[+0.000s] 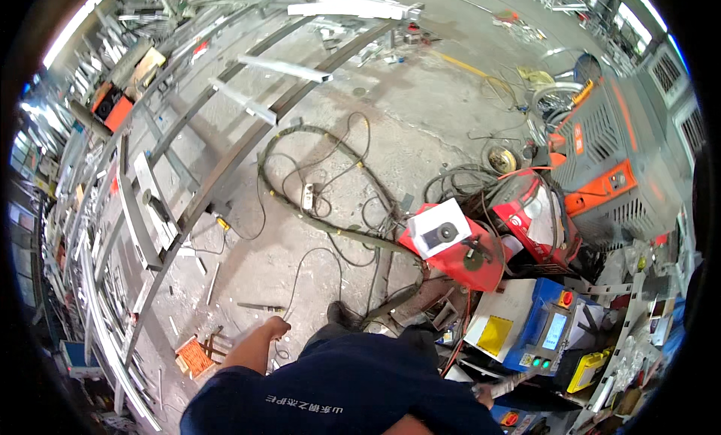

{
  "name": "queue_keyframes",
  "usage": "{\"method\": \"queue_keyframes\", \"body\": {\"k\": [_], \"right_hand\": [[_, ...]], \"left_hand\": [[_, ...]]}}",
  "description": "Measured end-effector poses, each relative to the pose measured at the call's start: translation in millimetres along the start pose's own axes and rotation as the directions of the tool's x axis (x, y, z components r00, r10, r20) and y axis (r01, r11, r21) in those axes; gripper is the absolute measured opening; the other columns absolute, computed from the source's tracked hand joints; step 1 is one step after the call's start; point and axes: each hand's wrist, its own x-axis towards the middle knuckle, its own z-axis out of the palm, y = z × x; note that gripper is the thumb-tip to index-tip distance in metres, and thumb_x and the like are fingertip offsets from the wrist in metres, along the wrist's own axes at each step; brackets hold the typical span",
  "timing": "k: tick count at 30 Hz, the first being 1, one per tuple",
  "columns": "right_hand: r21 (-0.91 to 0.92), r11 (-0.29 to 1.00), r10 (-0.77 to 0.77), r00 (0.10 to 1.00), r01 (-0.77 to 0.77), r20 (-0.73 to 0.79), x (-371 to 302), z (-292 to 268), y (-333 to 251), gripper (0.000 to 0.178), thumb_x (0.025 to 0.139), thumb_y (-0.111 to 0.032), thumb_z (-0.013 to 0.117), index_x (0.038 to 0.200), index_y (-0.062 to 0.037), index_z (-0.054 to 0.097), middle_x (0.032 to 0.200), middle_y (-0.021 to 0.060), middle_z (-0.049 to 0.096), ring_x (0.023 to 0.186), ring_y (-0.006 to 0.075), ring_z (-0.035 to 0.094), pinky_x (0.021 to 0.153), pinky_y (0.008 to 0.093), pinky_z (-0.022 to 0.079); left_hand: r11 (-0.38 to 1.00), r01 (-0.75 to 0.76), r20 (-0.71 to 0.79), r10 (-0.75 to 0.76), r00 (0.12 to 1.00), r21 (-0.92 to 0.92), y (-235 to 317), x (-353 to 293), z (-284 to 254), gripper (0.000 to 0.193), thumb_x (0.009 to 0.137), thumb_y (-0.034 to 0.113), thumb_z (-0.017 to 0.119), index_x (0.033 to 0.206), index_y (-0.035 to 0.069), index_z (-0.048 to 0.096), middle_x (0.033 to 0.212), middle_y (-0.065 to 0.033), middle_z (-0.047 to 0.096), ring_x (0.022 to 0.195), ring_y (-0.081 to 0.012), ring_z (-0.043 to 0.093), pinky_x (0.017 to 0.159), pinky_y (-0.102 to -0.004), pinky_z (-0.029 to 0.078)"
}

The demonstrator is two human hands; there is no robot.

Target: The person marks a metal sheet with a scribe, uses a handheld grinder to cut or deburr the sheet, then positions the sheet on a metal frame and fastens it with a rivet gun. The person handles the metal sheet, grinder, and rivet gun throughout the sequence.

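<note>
My left hand (pixel 279 328) hangs low over the floor with its fingers curled in, and nothing shows in them. Just beyond it a slim, dark handheld tool (pixel 260 307) lies on the concrete beside a thin black cable (pixel 299 266). At the lower right, my right hand (pixel 484 395) is closed around the end of a pale, greyish, elongated object (pixel 514 382), too blurred to name. That object reaches toward the front of a blue and white machine (pixel 535 326) with a lit screen, green buttons and a red knob. My body hides part of the right arm.
Long steel rails (pixel 233 157) form a raised frame at left, with loose metal profiles (pixel 285 67) across it. A thick hose (pixel 323 223) and cables loop over the floor. At right stand a red machine (pixel 533 217) and a grey-orange cabinet (pixel 608 142). An orange perforated piece (pixel 194 357) lies lower left.
</note>
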Motion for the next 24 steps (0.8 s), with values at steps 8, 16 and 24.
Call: {"method": "queue_keyframes", "body": {"k": [8,16,24], "right_hand": [[-0.327,0.354,-0.698,0.481,0.876,0.531,-100.2,52.5,-294.4,0.036,0.075,-0.034,0.07,0.1,-0.0072,0.071,0.078,0.0146,0.067,0.074,0.0378,0.064,0.065,0.0423,0.05],[-0.158,0.888,-0.24,0.728,0.431,0.642,-256.6,180.6,-558.4,0.02,0.08,-0.016,0.069,0.093,-0.0011,0.066,0.076,0.0094,0.064,0.066,0.0232,0.062,0.053,0.0383,0.049],[-0.204,0.795,-0.147,0.509,0.571,0.848,-318.0,303.4,-671.5,0.017,0.08,-0.014,0.067,0.088,0.0006,0.063,0.068,0.0108,0.063,0.048,0.0239,0.059,0.04,0.0356,0.044]], "left_hand": [[0.755,0.075,-0.146,-0.222,0.964,-0.652,-224.0,78.6,16.8,0.054,0.078,0.038,0.072,0.112,-0.003,0.067,0.107,-0.0221,0.07,0.087,-0.0319,0.07,0.075,-0.0404,0.055],[0.503,-0.078,-0.269,-0.319,0.909,-0.861,-295.9,37.2,82.8,0.042,0.08,0.031,0.072,0.097,-0.007,0.068,0.08,-0.0163,0.067,0.065,-0.0273,0.061,0.063,-0.0431,0.049],[-0.104,0.254,0.266,-0.583,0.767,-0.962,-310.0,-55.1,154.4,0.042,0.082,0.032,0.074,0.069,-0.006,0.062,0.058,-0.0129,0.059,0.046,-0.0263,0.056,0.047,-0.0423,0.045]]}}
